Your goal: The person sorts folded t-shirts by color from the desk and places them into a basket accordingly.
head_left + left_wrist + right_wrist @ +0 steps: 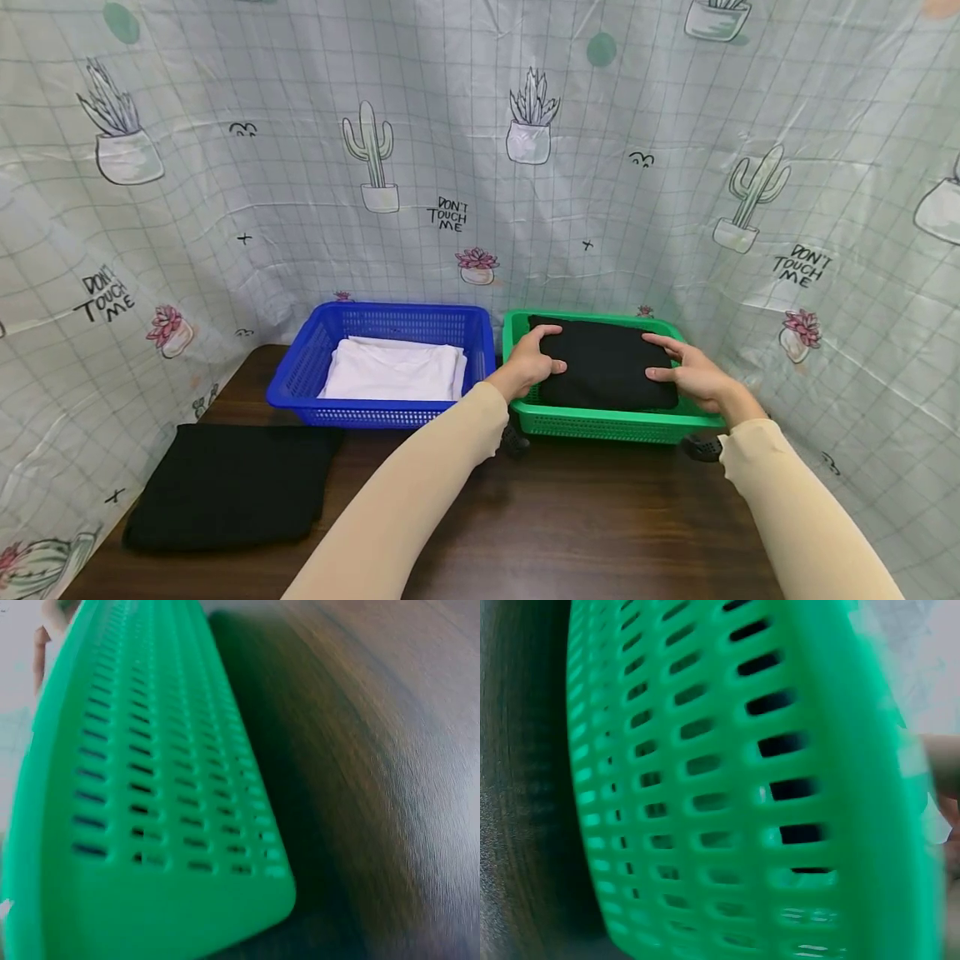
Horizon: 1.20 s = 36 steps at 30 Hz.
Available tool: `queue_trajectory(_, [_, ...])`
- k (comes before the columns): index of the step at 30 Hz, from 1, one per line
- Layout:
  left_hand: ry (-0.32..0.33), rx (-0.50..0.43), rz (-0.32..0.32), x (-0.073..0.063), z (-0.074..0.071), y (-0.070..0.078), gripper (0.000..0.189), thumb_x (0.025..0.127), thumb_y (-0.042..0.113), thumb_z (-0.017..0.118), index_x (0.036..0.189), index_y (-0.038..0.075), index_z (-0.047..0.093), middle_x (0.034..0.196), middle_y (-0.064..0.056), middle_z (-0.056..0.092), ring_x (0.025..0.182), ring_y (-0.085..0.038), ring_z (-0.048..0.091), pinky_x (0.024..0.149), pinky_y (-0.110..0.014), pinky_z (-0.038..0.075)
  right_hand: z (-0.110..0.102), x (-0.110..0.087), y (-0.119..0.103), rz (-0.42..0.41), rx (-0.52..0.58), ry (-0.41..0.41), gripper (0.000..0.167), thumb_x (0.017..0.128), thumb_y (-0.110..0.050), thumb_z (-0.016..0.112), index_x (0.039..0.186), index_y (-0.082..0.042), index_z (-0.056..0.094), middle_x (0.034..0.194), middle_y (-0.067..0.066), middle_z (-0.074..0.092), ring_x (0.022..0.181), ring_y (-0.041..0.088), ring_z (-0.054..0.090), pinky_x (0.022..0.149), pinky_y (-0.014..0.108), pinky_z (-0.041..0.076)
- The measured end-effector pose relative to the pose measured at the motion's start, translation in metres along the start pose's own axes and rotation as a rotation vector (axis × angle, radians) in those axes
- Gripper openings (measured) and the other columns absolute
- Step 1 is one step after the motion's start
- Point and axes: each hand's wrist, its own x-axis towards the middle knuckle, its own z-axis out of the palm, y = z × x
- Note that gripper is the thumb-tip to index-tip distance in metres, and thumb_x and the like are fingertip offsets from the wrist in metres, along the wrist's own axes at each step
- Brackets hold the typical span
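A folded black cloth [603, 367] lies in the green basket [600, 423], its surface fairly flat. My left hand [527, 360] reaches over the basket's left side, thumb and forefinger extended onto the cloth's left edge. Across from it, my right hand [699, 375] touches the right edge with thumb and forefinger likewise spread straight. The other fingers of both hands are mostly hidden. In the left wrist view the slotted basket wall [161, 772] fills the left half. The right wrist view shows the same basket's wall [705, 765] up close, with part of a hand [943, 765] at the right edge.
A blue basket [288, 379] holding folded white cloth [393, 367] stands left of the green one. Another folded black cloth [232, 483] lies on the brown wooden table [592, 525] at front left. A patterned curtain [420, 150] hangs behind and along both sides.
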Motion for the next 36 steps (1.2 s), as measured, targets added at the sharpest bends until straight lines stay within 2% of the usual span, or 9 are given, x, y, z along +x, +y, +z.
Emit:
queue_trajectory(2, [0.011, 0.022, -0.016, 0.004, 0.007, -0.003, 0.067, 0.098, -0.004, 0.072, 0.155, 0.026, 0.054, 0.161, -0.013, 0.047, 0.137, -0.038, 0.056, 0.104, -0.049, 0.054, 0.001, 0.000, 0.006, 0.019, -0.013, 0.002, 0.081, 0.107, -0.007, 0.063, 0.172, -0.012, 0.015, 0.171, 0.037, -0.008, 0.109, 0.034, 0.064, 0.076, 0.024, 0.052])
queue_trajectory(4, [0.028, 0.044, -0.046, 0.008, 0.014, -0.007, 0.067, 0.097, -0.003, 0.073, 0.155, 0.027, 0.055, 0.163, -0.011, 0.046, 0.139, -0.038, 0.054, 0.102, -0.048, 0.054, 0.002, 0.001, 0.011, 0.042, -0.011, 0.009, 0.080, 0.107, -0.004, 0.061, 0.172, -0.010, 0.015, 0.170, 0.038, -0.009, 0.070, 0.022, 0.053, 0.061, 0.028, 0.042])
queue_trajectory(5, [0.036, 0.053, -0.065, 0.011, 0.018, -0.010, 0.068, 0.097, -0.003, 0.074, 0.154, 0.028, 0.056, 0.163, -0.010, 0.046, 0.139, -0.037, 0.054, 0.101, -0.047, 0.054, 0.003, 0.002, 0.013, 0.052, -0.012, 0.006, 0.080, 0.107, -0.003, 0.061, 0.172, -0.010, 0.014, 0.170, 0.038, -0.010, 0.070, 0.024, 0.054, 0.064, 0.029, 0.044])
queue_trajectory(8, [0.059, 0.058, -0.112, 0.018, 0.025, -0.017, 0.068, 0.096, -0.004, 0.075, 0.154, 0.026, 0.056, 0.162, -0.011, 0.047, 0.130, -0.033, 0.058, 0.090, -0.041, 0.054, 0.004, 0.003, 0.020, 0.066, -0.036, 0.006, 0.081, 0.106, -0.001, 0.061, 0.171, -0.007, 0.013, 0.169, 0.040, -0.011, 0.109, 0.051, 0.060, 0.086, 0.046, 0.049])
queue_trajectory(11, [0.070, 0.051, -0.153, 0.024, 0.029, -0.021, 0.068, 0.095, -0.005, 0.075, 0.154, 0.024, 0.057, 0.161, -0.012, 0.048, 0.120, -0.030, 0.061, 0.084, -0.039, 0.050, 0.004, 0.005, 0.023, 0.073, -0.073, 0.010, 0.082, 0.105, -0.002, 0.063, 0.171, -0.005, 0.014, 0.168, 0.041, -0.011, 0.153, 0.064, 0.005, 0.117, 0.068, 0.030])
queue_trajectory(18, [0.028, 0.105, -0.211, 0.030, 0.029, -0.020, 0.065, 0.097, 0.000, 0.076, 0.153, 0.024, 0.057, 0.160, -0.012, 0.048, 0.075, -0.018, 0.041, 0.062, -0.034, 0.035, 0.004, 0.010, 0.023, 0.083, -0.138, -0.004, 0.079, 0.105, -0.001, 0.063, 0.169, -0.001, 0.017, 0.168, 0.042, -0.006, 0.155, 0.062, -0.002, 0.121, 0.072, 0.023])
queue_trajectory(22, [0.034, 0.170, -0.215, 0.031, 0.027, -0.022, 0.064, 0.094, 0.000, 0.079, 0.152, 0.020, 0.059, 0.162, -0.016, 0.045, 0.103, -0.025, 0.059, 0.077, -0.036, 0.051, 0.008, 0.013, 0.022, 0.084, -0.176, -0.028, 0.077, 0.105, -0.002, 0.063, 0.168, 0.001, 0.020, 0.168, 0.043, -0.002, 0.155, 0.061, 0.001, 0.120, 0.072, 0.025])
queue_trajectory(26, [0.031, 0.224, -0.215, 0.026, 0.026, -0.023, 0.062, 0.094, 0.001, 0.080, 0.151, 0.016, 0.060, 0.164, -0.019, 0.041, 0.140, -0.037, 0.051, 0.103, -0.047, 0.054, 0.013, 0.015, 0.025, 0.090, -0.230, -0.053, 0.075, 0.105, -0.003, 0.063, 0.167, 0.002, 0.021, 0.167, 0.043, 0.001, 0.154, 0.062, 0.003, 0.120, 0.072, 0.026])
queue_trajectory(36, [0.003, 0.411, -0.197, 0.010, 0.026, -0.017, 0.059, 0.100, 0.011, 0.076, 0.155, 0.012, 0.055, 0.165, -0.019, 0.040, 0.152, -0.037, 0.038, 0.114, -0.048, 0.048, 0.018, 0.016, 0.029, 0.054, -0.497, -0.071, 0.075, 0.107, -0.022, 0.066, 0.165, 0.005, 0.027, 0.165, 0.042, 0.020, 0.149, 0.064, 0.022, 0.116, 0.073, 0.032])
